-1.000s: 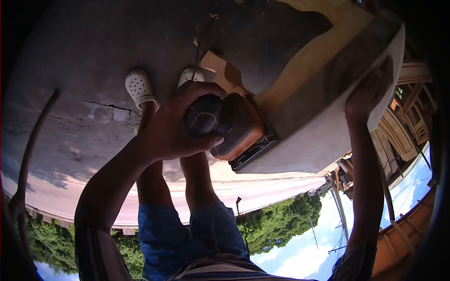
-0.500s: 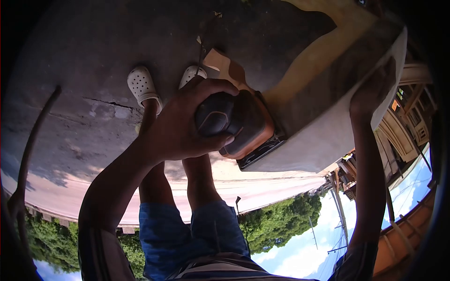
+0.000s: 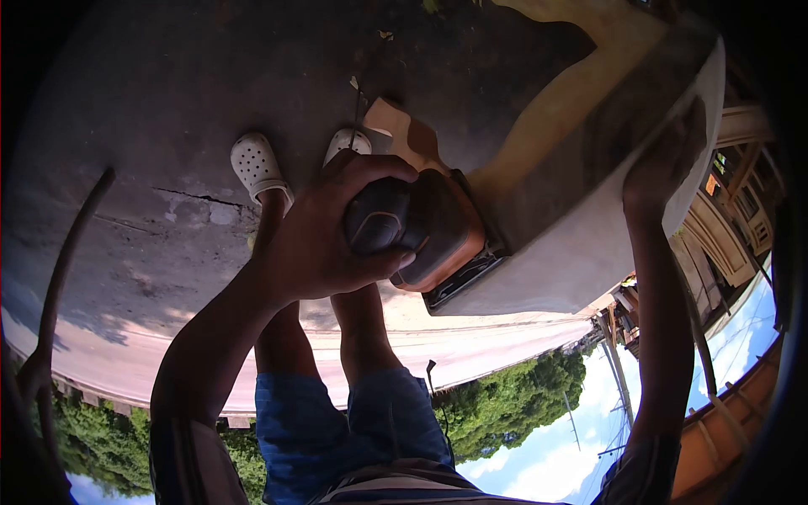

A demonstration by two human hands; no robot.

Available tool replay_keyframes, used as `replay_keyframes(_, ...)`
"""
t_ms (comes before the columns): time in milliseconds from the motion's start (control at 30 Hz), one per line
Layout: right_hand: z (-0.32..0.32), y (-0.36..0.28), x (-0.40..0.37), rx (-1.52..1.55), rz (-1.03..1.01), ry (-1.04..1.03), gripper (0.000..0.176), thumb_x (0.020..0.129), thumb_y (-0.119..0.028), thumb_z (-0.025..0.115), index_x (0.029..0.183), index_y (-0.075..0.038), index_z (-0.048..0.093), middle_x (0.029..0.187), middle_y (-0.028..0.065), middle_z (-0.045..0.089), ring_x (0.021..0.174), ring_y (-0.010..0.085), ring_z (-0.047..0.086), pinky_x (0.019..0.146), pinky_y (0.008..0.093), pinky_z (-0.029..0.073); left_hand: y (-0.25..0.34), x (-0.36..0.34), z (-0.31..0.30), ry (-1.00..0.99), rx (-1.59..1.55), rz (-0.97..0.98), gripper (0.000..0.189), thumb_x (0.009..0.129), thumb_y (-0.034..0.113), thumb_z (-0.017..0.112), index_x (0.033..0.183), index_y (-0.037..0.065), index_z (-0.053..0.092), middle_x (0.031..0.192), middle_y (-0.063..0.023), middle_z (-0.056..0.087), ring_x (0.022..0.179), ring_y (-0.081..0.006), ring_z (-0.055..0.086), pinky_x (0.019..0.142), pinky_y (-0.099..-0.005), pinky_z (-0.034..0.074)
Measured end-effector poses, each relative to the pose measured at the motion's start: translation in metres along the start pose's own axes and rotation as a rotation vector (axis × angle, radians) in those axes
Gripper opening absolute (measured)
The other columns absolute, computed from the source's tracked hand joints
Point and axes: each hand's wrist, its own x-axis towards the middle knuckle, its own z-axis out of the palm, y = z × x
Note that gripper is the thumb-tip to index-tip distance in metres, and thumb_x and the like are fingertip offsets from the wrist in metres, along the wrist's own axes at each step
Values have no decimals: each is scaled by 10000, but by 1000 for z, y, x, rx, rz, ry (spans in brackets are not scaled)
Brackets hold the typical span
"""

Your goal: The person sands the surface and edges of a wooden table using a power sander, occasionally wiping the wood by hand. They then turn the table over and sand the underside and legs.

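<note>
My left hand [image 3: 316,231] is wrapped round the dark rounded grip of an orange-and-black power sander [image 3: 442,236]. Its thumb lies on the near side and its fingers curl over the far side. The sander's flat base rests against a large pale wooden panel [image 3: 560,265], close to one end. Farther right, my right hand [image 3: 656,172] lies along the same panel near its long edge, fingers stretched out in shadow. Beyond the sander, a wavy-edged wooden piece [image 3: 408,135] shows; how it joins the panel is hidden.
My feet in white clogs [image 3: 255,164] stand on a cracked concrete floor [image 3: 160,244]. A dark cord [image 3: 433,396] hangs behind my legs. A thin, dark curved pole [image 3: 71,244] rises at the left. Wooden furniture parts [image 3: 724,223] are stacked at the right.
The whole view has shifted slightly downward. My left hand and the sander keep nearly the same place on the panel, and my right hand stays on it.
</note>
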Motion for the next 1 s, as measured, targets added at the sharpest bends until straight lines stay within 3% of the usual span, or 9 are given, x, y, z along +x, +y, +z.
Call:
replay_keyframes(300,4,-3,2,-2,26,12,541,1043,-307,388,1483,6,408,1462,220,456,1370,387,400,1152,465,283,-15,-52,-6,-18,203,83,679,666,127,859,1276,77,566,1207,-145,601,1129,-293,620,1004,-409,462)
replay_keyframes(433,4,-4,1,29,15,13,543,1039,-304,391,1485,5,407,1465,220,455,1374,386,396,1154,467,281,-9,0,-4,-16,33,4,754,624,151,884,1297,85,548,1242,-139,567,1193,-265,573,1004,-389,463)
replay_keyframes(533,5,-2,0,13,11,5,542,1040,-304,390,1490,-1,404,1473,215,447,1377,385,393,1159,467,277,-4,37,-5,3,-11,57,776,618,124,886,1317,102,548,1288,-115,576,1231,-250,576,1024,-373,464)
replay_keyframes(633,3,-3,0,-17,1,-12,547,1043,-313,381,1496,-7,397,1485,209,435,1382,384,391,1165,469,273,-7,17,-4,-4,-9,70,764,617,130,887,1306,111,558,1278,-111,576,1211,-251,587,1023,-371,465)
replay_keyframes(667,3,-2,2,-8,7,-13,550,1045,-319,376,1499,-9,395,1489,208,430,1386,383,389,1167,471,274,-7,1,-7,-32,10,-11,731,621,128,876,1284,104,568,1277,-113,571,1263,-266,542,1043,-400,443)
replay_keyframes(833,0,6,4,27,15,-16,562,1051,-340,353,1508,-15,384,1506,207,412,1398,379,379,1169,477,282,-24,-66,-3,2,78,-23,716,627,134,863,1278,101,568,1269,-109,570,1349,-298,442,1065,-462,399)
replay_keyframes(900,-4,1,2,-2,30,-36,564,1051,-341,351,1511,-16,379,1509,207,407,1399,378,378,1168,477,286,-27,-66,1,34,86,14,702,649,142,856,1286,104,563,1230,-120,584,1275,-301,495,1030,-449,432)
replay_keyframes(967,-3,-1,2,-5,11,-37,566,1051,-342,350,1514,-17,374,1511,206,403,1399,379,378,1168,477,288,-17,-31,-1,69,118,78,665,695,150,843,1295,110,560,1143,-141,615,1089,-296,643,953,-401,513)
replay_keyframes(1000,-2,1,0,2,-9,-35,568,1050,-344,351,1515,-18,373,1512,206,402,1399,379,378,1169,477,288,-15,-12,-1,56,42,55,701,683,128,853,1311,103,544,1222,-129,599,1177,-274,596,996,-402,483)
